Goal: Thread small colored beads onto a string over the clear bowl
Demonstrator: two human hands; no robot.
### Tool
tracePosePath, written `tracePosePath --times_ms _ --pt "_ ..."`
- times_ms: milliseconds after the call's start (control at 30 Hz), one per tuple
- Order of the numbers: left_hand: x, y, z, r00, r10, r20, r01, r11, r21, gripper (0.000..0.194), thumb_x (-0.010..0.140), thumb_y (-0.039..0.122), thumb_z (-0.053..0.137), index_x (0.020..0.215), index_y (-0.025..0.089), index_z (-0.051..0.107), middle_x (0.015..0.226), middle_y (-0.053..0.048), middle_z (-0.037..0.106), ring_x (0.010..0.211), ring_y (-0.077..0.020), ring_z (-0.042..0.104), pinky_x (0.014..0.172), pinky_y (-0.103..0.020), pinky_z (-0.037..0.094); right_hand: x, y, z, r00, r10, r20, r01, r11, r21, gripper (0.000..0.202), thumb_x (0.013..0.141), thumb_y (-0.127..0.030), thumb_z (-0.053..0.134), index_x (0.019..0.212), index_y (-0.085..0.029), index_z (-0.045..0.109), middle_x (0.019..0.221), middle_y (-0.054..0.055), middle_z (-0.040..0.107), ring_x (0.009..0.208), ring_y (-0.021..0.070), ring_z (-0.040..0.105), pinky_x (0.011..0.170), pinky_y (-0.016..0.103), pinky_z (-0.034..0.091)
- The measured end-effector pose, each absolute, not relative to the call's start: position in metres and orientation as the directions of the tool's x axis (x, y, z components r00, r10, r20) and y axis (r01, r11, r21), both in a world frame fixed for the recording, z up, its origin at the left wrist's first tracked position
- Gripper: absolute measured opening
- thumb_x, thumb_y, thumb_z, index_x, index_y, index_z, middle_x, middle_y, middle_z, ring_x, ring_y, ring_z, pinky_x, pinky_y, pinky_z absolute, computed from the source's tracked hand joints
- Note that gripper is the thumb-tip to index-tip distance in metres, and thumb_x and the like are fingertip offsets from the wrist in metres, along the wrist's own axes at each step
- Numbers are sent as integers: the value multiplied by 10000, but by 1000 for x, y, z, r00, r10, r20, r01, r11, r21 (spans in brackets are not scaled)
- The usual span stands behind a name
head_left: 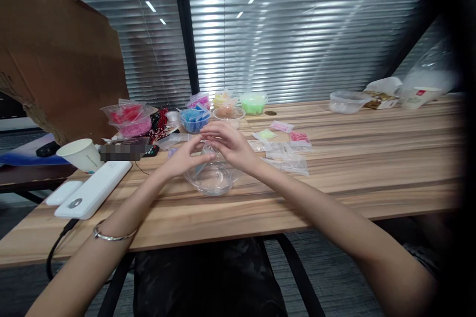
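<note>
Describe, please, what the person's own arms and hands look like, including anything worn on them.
The left hand and right hand are ungloved, and no sleeve covers either forearm. A thin, shiny, silver-coloured metal bracelet circles the left forearm; no bracelet shows on the right one.

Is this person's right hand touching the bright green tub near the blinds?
Apart. The head view shows bare wood of the table between the right hand and the green tub, which stands farther back.
</note>
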State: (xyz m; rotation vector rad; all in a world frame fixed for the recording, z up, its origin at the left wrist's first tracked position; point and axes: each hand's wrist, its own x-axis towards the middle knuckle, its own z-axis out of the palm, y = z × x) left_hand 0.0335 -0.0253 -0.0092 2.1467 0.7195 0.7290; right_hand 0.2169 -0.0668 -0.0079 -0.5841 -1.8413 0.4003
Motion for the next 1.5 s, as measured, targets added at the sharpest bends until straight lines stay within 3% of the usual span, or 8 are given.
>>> tracePosePath --times_ms 200,367,1200,1500 --pt "32 -24 -8 689 682 244 327 -593 736 496 816 477 627 1205 178 552 1233 -97 597 1159 -275 543 1021 -434 407 219 -68 -4 -382 487 785 249 873 -421 333 937 -118 434 1205 -275 555 1212 49 586 1182 186 527 1035 423 450" --pt "30 -21 -11 691 686 227 340 -586 736 488 816 473 628 1203 184 558 1231 -96 603 1133 -269 557 993 -431 424 218 -68 -4 -389 471 792 256 881 -398 328 929 -119 447 1198 -265 565 1203 53 599 1192 193 526 1046 420 437" --pt "33 -25 -6 708 662 245 309 -602 736 550 814 480 627 1265 181 528 1304 -105 578 1190 -285 541 1030 -430 418 218 -66 -7 -353 551 756 251 835 -490 319 900 -119 490 1171 -252 594 1216 58 612 1164 189 557 1009 404 467" --pt "32 -26 -7 680 703 208 354 -564 746 578 787 508 650 1247 173 544 1301 -114 579 1188 -295 544 1027 -444 416 218 -64 -8 -360 553 751 245 833 -496 254 936 -156 442 1064 -242 644 1151 49 648 1099 174 590 975 386 478"
